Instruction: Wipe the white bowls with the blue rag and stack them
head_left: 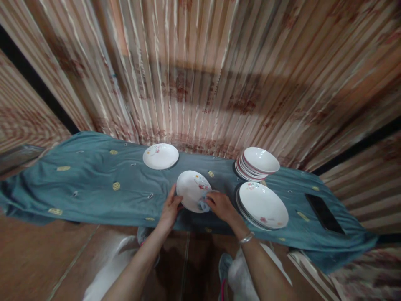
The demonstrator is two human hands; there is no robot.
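A white plate with small flowers is held tilted just above or on the cloth, near the table's front edge; I cannot tell whether it touches. Gripping its left rim is my left hand, thumb over the front. My right hand pinches a crumpled light-blue cloth against the plate's lower right. Just right of that hand lies a stack of flowered plates. Another flowered plate rests at the back left.
Behind the plates on the right stand stacked white bowls. A black phone lies at the right end of the table. The green patterned tablecloth covers the tabletop. A pleated curtain hangs close behind it.
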